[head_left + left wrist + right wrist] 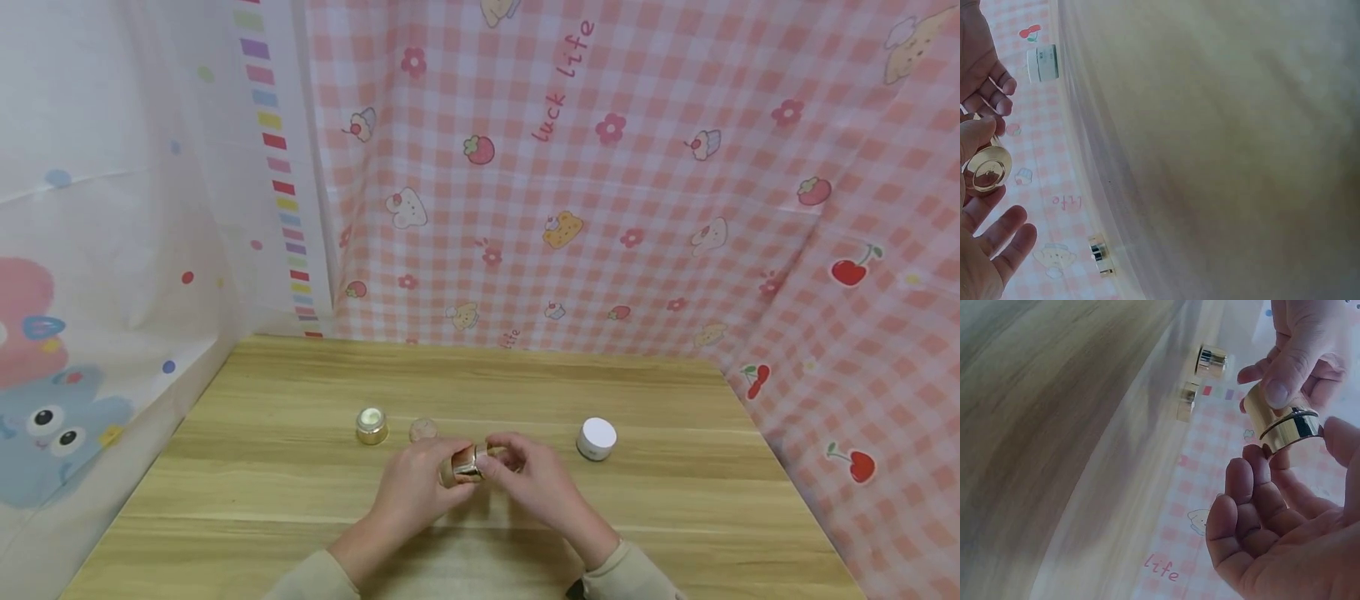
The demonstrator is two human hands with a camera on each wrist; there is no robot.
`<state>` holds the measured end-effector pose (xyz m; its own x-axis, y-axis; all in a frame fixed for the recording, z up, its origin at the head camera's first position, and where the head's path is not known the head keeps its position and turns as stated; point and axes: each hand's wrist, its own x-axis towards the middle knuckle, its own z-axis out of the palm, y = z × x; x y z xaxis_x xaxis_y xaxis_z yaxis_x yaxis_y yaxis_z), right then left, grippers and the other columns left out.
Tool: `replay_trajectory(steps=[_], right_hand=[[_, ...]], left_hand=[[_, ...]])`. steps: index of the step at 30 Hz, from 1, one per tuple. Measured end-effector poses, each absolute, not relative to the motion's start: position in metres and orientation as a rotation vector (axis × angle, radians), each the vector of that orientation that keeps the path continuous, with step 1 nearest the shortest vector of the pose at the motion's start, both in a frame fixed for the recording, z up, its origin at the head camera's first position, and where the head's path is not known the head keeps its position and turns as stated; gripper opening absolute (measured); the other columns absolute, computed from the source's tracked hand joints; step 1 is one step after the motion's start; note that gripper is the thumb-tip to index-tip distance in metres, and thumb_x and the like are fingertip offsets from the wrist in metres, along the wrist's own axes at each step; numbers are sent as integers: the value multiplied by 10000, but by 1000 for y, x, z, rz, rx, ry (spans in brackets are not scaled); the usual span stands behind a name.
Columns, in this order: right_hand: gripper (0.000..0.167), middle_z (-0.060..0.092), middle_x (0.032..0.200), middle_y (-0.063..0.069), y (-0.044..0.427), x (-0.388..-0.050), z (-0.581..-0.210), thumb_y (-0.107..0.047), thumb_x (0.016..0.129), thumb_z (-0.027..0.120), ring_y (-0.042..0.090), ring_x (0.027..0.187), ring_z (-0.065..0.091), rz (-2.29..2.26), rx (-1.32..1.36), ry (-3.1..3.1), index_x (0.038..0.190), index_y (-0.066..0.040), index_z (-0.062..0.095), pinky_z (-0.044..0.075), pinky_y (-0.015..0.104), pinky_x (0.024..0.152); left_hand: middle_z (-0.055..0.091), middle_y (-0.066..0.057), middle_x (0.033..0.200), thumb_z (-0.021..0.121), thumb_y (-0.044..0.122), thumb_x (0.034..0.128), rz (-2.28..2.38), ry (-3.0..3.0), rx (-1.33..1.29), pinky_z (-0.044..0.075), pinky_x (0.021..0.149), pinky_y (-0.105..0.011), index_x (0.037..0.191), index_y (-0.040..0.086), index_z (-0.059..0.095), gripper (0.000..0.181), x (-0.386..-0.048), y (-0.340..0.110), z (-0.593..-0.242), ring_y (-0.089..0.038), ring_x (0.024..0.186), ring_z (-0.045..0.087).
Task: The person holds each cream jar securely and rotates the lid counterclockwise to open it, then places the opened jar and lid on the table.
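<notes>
In front of me my left hand [412, 487] grips a shiny gold cylindrical container [1282, 419], its thumb lying along the side. A dark seam divides the container into a longer part and a short end band. My right hand [536, 479] pinches the band end between thumb and fingertips, its other fingers loosely bent. The left wrist view shows the container's round gold end face [988, 172]. Beyond the left hand stands an uncovered small gold jar [371, 426] with pale contents, and beside it lies a low round gold-sided piece [423, 430], perhaps its lid.
A white lidded jar [596, 439] stands to the right of my right hand. The wood-grain table [637, 517] ends at a pink checked cloth [525, 192] behind and on the right. A white patterned sheet [165, 208] hangs on the left.
</notes>
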<state>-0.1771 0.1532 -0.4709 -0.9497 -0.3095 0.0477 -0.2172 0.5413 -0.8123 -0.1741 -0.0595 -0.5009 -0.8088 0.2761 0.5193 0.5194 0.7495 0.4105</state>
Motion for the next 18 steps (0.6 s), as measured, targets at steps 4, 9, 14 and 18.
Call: replay_trajectory(steps=[4, 9, 14, 18], right_hand=[[488, 792, 1060, 42, 152, -177, -471, -423, 1009, 732, 119, 899, 691, -1409, -475, 2663, 1353, -80, 693, 557, 236, 725], [512, 789, 1094, 73, 153, -176, -471, -403, 1008, 739, 121, 902, 692, -1445, -465, 2654, 1399, -81, 668, 560, 229, 740], [528, 790, 1126, 96, 153, -174, -470, -396, 1011, 737, 118, 906, 697, -1500, -429, 2648, 1414, -65, 653, 564, 234, 746], [502, 788, 1078, 69, 152, -174, -469, -400, 994, 758, 121, 884, 691, -1509, -376, 2659, 1367, -72, 682, 557, 228, 735]], left_hand=[[829, 48, 1042, 977, 318, 702, -773, -2519, -595, 617, 728, -328, 1130, 176, 805, 483, -174, -59, -501, -120, 894, 762], [826, 62, 1009, 964, 313, 694, -774, -2516, -574, 603, 702, -324, 1123, 198, 806, 470, -174, -58, -500, -108, 869, 750], [821, 70, 1000, 964, 322, 689, -769, -2509, -569, 608, 712, -343, 1119, 221, 802, 470, -174, -58, -499, -108, 900, 758], [821, 68, 1013, 975, 335, 689, -779, -2507, -570, 620, 746, -360, 1117, 229, 799, 474, -173, -58, -498, -107, 940, 767]])
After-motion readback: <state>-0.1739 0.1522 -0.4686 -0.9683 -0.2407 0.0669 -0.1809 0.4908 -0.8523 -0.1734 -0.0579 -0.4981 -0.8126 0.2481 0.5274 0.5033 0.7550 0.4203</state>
